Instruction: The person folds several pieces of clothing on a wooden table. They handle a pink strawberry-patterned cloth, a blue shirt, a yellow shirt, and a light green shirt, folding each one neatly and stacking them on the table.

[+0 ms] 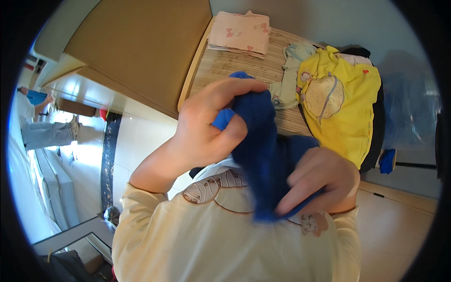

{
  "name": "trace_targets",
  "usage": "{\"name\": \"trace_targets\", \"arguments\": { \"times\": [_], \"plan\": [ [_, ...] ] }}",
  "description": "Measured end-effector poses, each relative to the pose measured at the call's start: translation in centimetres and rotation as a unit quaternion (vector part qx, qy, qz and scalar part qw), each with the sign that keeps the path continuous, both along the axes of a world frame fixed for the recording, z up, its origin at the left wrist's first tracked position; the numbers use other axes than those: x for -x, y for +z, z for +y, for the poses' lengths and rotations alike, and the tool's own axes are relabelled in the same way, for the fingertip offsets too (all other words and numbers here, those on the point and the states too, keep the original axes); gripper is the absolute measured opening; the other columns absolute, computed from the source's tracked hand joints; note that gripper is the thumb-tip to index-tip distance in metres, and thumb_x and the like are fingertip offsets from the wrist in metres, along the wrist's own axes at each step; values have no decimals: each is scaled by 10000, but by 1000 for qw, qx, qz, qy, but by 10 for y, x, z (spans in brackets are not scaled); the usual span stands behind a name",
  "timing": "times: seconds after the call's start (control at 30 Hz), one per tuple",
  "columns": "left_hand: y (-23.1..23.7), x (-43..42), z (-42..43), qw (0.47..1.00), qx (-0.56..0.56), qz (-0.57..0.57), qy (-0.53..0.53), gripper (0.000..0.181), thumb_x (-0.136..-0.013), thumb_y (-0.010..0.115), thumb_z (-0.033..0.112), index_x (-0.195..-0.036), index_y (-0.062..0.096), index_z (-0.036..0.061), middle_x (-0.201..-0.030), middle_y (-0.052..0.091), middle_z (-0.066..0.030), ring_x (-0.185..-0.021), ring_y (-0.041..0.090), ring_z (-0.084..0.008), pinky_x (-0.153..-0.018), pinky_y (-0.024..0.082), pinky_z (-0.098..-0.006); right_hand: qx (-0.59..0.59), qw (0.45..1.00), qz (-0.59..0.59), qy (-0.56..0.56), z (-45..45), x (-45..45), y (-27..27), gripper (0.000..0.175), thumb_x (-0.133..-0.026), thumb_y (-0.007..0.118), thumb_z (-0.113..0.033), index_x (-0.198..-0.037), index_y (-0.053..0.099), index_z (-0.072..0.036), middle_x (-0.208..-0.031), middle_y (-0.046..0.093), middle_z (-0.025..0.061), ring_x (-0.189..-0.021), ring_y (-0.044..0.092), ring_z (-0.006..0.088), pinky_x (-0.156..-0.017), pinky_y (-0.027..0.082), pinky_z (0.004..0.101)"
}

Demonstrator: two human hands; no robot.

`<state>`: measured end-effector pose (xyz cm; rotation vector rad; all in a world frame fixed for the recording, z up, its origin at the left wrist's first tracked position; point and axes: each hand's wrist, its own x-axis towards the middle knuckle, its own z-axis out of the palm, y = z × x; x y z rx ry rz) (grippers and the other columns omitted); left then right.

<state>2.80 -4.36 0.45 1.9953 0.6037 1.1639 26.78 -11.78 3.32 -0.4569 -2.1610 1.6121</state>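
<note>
Between my two hands hangs a dark blue piece of fabric (259, 141), bunched and partly blurred; its exact kind of garment cannot be told. My left hand (208, 120) pinches the upper part, with brighter blue cloth showing between thumb and fingers. Lower and to the right, my right hand (320, 176) grips the lower part near its edge, close to my chest. Beyond the hands, a yellow garment (352, 130) with a round cartoon print lies on a pile. Pale green clothing (294, 74) lies beside it on the left.
Folded pink printed cloth (243, 33) sits at the far end of the woven mat (218, 70). A brown panel (141, 46) rises at the left, a grey wall (299, 17) behind. Another person (45, 132) stands at the far left. Blue cloth (387, 161) lies at the right.
</note>
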Motion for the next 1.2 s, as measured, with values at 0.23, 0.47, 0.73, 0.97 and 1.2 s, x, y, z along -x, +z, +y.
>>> {"name": "trace_targets", "arguments": {
  "times": [0.23, 0.47, 0.73, 0.97, 1.2],
  "plan": [
    [35, 8, -12, 986, -33, 58, -156, 319, -714, 823, 212, -898, 622, 45, -916, 574, -158, -804, 581, -302, -707, 479, -340, -209, 907, 38, -365, -1, 36, 13, 161, -745, 766, -30, -880, 678, -38, -702, 652, 62, -542, 611, 176, -512, 466, 265],
    [43, 9, -16, 985, -109, 66, -115, 292, -662, 850, 54, -790, 589, 30, -1003, 622, -215, -769, 646, -292, -641, 527, -327, -68, 936, 28, -345, -8, 19, -3, 185, -720, 782, -62, -860, 672, -15, -700, 619, 52, -554, 547, 141, -517, 411, 256],
    [50, 29, -12, 978, -181, 16, -97, 259, -660, 844, 86, -750, 603, 53, -931, 649, -193, -696, 646, -250, -589, 518, -308, -164, 942, -91, -279, -18, -5, -27, 180, -727, 762, -115, -900, 716, -89, -989, 654, 73, -850, 618, 221, -688, 482, 310],
    [56, 33, -11, 971, -183, -8, -156, 181, -716, 765, 73, -757, 594, 31, -853, 628, -221, -627, 629, -247, -510, 498, -316, -164, 955, 9, -246, 26, -9, -50, 244, -657, 763, -30, -870, 646, -56, -1155, 586, 116, -1115, 531, 281, -898, 433, 360],
    [79, 66, 2, 924, -172, -101, -327, 162, -780, 687, 119, -812, 599, -14, -750, 637, -283, -472, 579, -239, -364, 412, -303, 75, 873, 411, -253, -27, -37, -18, 295, -664, 825, -35, -859, 604, -11, -801, 640, 131, -798, 644, 221, -685, 492, 309]
  ]
}}
